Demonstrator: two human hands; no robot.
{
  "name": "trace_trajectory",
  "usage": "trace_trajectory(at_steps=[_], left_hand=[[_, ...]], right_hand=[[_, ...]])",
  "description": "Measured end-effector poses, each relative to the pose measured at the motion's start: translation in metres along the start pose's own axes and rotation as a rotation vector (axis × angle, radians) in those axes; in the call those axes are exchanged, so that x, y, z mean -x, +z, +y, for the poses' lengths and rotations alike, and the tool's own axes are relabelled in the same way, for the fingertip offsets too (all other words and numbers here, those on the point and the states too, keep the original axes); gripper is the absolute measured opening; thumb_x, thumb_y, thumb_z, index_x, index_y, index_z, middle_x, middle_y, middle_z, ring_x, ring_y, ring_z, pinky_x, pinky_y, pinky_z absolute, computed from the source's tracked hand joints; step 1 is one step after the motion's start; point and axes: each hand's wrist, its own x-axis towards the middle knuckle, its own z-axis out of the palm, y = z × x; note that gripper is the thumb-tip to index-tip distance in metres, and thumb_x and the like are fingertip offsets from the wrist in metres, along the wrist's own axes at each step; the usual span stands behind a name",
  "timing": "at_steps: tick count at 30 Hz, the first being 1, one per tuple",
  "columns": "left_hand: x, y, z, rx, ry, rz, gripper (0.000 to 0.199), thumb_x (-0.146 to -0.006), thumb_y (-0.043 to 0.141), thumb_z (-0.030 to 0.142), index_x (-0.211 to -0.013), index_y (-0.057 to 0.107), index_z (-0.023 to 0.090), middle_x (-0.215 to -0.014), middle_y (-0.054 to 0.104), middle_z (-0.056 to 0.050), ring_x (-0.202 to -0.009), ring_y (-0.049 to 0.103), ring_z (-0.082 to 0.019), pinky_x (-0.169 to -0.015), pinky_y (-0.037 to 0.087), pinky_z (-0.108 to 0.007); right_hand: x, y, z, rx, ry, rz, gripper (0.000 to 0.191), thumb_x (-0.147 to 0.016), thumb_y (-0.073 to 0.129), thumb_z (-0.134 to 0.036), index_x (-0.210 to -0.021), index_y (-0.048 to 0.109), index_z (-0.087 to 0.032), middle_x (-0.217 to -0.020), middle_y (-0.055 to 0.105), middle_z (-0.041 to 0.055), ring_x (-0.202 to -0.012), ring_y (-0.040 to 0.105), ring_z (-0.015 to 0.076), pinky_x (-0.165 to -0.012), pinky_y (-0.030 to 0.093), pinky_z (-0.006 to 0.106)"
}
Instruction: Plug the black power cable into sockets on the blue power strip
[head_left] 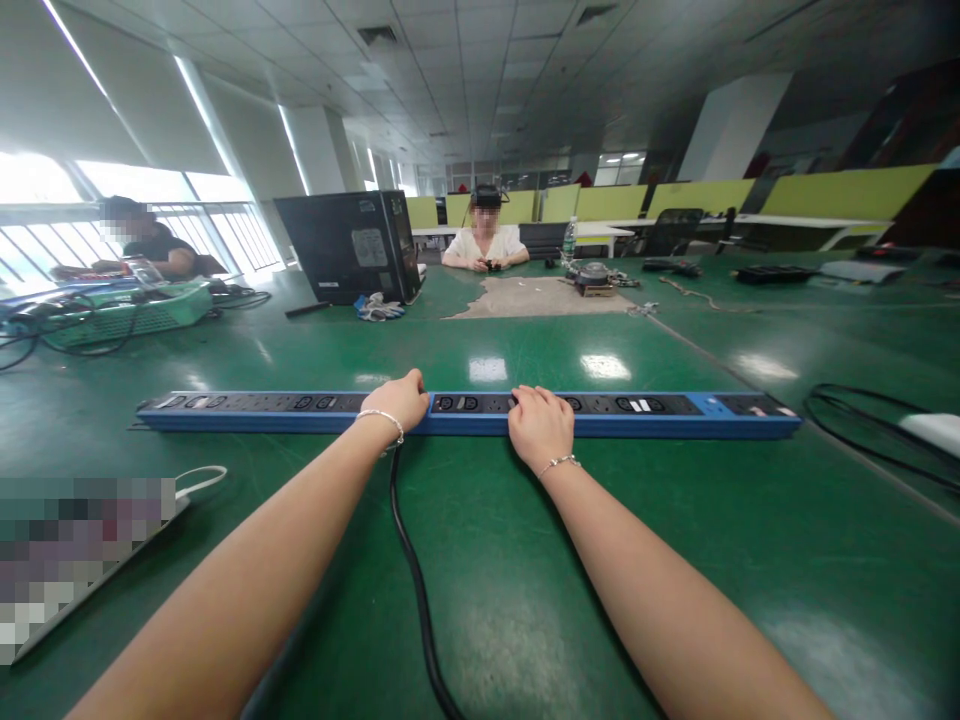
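Note:
A long blue and black power strip (480, 425) lies across the green table in front of me, its rows of sockets facing up. Closed over the strip left of its middle is my left hand (397, 402). A thick black power cord (409, 550) comes out from beneath that hand and runs down toward me; its plug end is hidden by the fingers. My right hand (541, 425) lies over the strip right of its middle, fingers curled across the top and thumb at the near side. Sockets stay visible between the two hands.
A black computer case (345, 250) stands at the back left, with gloves (379, 307) beside it. A green basket (131, 315) with cables sits far left, a pixelated flat object (82, 560) near left. Black cables (862, 430) lie at right. Two people sit beyond.

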Motion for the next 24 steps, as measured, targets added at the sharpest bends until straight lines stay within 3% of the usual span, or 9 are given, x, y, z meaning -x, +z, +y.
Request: trace_trajectory(at_steps=[13,15,19,22,24], left_hand=[[0.021,-0.001,0.009,0.029,-0.078,0.136,0.032,-0.085,0.034,0.039,-0.101,0.055,0.021,-0.092,0.068,-0.014,-0.088,0.064,-0.029,-0.073,0.047,-0.039],[0.025,-0.017,0.013,0.058,-0.109,0.206,0.033,-0.086,0.034,0.041,-0.103,0.055,0.021,-0.091,0.067,-0.013,-0.087,0.063,-0.029,-0.073,0.046,-0.04],[0.027,-0.069,0.011,0.132,-0.081,0.45,0.038,-0.087,0.035,0.047,-0.109,0.054,0.022,-0.096,0.066,-0.009,-0.095,0.06,-0.027,-0.08,0.044,-0.038],[0.019,-0.096,-0.013,0.131,-0.056,0.452,0.036,-0.085,0.04,0.045,-0.107,0.056,0.021,-0.096,0.065,-0.007,-0.094,0.059,-0.025,-0.082,0.044,-0.037],[0.013,-0.099,-0.04,0.108,-0.091,0.4,0.033,-0.084,0.042,0.043,-0.104,0.057,0.021,-0.092,0.066,-0.006,-0.089,0.06,-0.023,-0.081,0.044,-0.036]], right_hand=[[0.0,0.004,0.002,0.037,-0.011,0.041,0.033,-0.082,0.041,-0.02,-0.104,0.065,-0.022,-0.114,0.065,0.0036,-0.11,0.051,0.0206,-0.093,0.027,0.037],[0.0,0.005,0.002,0.029,-0.006,0.042,0.032,-0.083,0.041,-0.021,-0.104,0.065,-0.022,-0.114,0.065,0.0042,-0.11,0.051,0.0208,-0.093,0.027,0.038],[0.0,0.004,0.002,0.019,-0.009,0.032,0.032,-0.083,0.041,-0.021,-0.104,0.065,-0.022,-0.114,0.065,0.0039,-0.11,0.05,0.0213,-0.093,0.027,0.038],[0.0,0.005,0.003,0.013,-0.013,0.04,0.033,-0.083,0.04,-0.021,-0.105,0.065,-0.022,-0.114,0.065,0.0041,-0.11,0.05,0.0215,-0.093,0.028,0.038],[0.0,0.006,0.004,0.014,-0.017,0.046,0.033,-0.083,0.04,-0.021,-0.105,0.065,-0.022,-0.114,0.065,0.0044,-0.11,0.05,0.0213,-0.093,0.028,0.038]])
